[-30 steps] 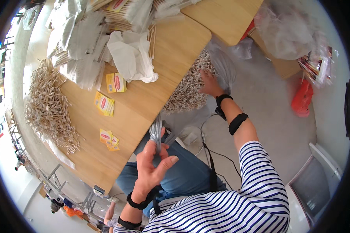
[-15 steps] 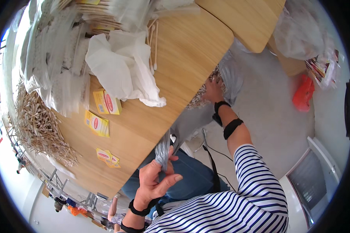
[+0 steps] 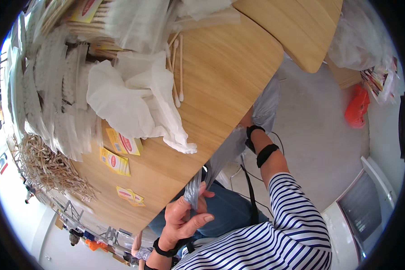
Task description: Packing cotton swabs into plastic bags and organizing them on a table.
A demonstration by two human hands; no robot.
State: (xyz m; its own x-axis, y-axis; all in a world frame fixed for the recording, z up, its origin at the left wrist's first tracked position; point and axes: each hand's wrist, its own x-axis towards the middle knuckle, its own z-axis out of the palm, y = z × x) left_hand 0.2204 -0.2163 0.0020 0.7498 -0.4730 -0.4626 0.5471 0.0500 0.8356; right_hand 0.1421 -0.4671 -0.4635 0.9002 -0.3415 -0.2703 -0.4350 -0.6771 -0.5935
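A grey plastic bag (image 3: 266, 105) hangs beside the table's near edge. My left hand (image 3: 184, 219) is closed round its gathered, twisted rim, with the thumb sticking out to the side. My right hand (image 3: 247, 119) reaches down at the bag's far part, and the table edge and bag film hide its fingers. Black straps circle both wrists. What the bag holds is out of sight now.
On the wooden table (image 3: 229, 67) lie a crumpled white cloth (image 3: 141, 92), several long cotton swabs (image 3: 181, 67), yellow cards (image 3: 115, 161), stacked clear packs (image 3: 54, 90) and a heap of swabs (image 3: 54, 168). A red plastic bag (image 3: 357, 107) rests on the floor at right.
My right hand has sunk deeper behind the table edge; before, its fingers showed on a heap of small stick-like pieces in the bag. The left hand keeps its hold. The view has shifted slightly.
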